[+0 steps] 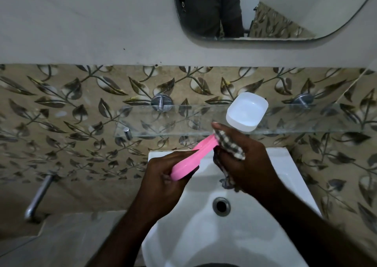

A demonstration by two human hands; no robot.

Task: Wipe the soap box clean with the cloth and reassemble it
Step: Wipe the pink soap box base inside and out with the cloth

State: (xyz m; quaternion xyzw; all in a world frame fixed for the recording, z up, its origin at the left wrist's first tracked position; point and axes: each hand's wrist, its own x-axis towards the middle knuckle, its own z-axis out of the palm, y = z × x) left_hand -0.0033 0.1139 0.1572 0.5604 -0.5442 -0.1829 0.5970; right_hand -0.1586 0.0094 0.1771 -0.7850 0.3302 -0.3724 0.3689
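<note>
Gripping the pink oval plastic soap-box piece [191,158] by its near end, the left hand [163,176] is holding it just above the back rim of the white ceramic washbasin [275,164]. Its fingers and thumb are curling round the edge, so the piece is tilting up and away toward the wall. The right hand [244,160] is clutching the brown-and-white checked cloth [230,144], bunching it round the far end of the pink piece. A tail of cloth is hanging down toward the basin bowl.

The other half, a white translucent plastic shell [246,111], is sitting open side up on the clear glass shelf [163,123] above and behind the basin. It is near the shelf's front edge and apart from both hands.

Both plastic pieces are looking thin, light and stiff, so 1 hand should be managing each easily. Smooth plastic is likely turning slippery if any soap film or water is on it, though the picture is not showing wetness. Pinching across the rim, as the left hand is doing, seems the safest hold, since the broad faces offer little purchase. The cloth is soft and is conforming to the curved edge. The shell probably needs lifting by its 2 long sides, gently, without knocking the glass.
</note>
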